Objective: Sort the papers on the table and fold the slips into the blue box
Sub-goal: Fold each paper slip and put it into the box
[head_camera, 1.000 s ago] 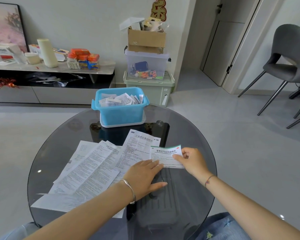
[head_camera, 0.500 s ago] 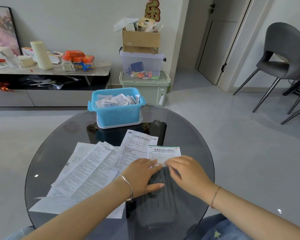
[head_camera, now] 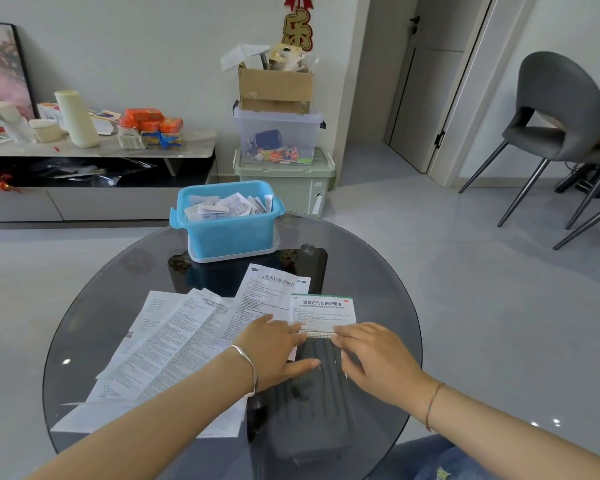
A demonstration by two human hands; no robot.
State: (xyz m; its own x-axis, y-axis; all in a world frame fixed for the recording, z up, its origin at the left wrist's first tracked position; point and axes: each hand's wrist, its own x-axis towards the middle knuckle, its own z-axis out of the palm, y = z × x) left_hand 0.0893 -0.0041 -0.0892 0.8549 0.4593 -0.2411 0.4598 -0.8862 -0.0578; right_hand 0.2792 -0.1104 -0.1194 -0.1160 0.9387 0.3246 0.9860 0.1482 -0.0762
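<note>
Round glass table (head_camera: pixel 355 271): white slip (head_camera: pixel 321 308), green top border; left hand (head_camera: pixel 274 348), right hand (head_camera: pixel 373 356) flat, fingers straight, pressing near edge.

A green-edged slip (head_camera: pixel 323 308) lying on the glass table (head_camera: pixel 378 271) carries the bold heading 藿香正气合剂说明书 — the smaller print beneath it is too fine to read. Just to its left, a larger white leaflet (head_camera: pixel 274 289) is headed 红霉素软膏说明书, while the headings on the other sheets (head_camera: pixel 174 341) spread beside it are too blurred to make out. On the far wall hangs a red and gold ornament (head_camera: pixel 297 31) shaped as the single character 乐.
</note>
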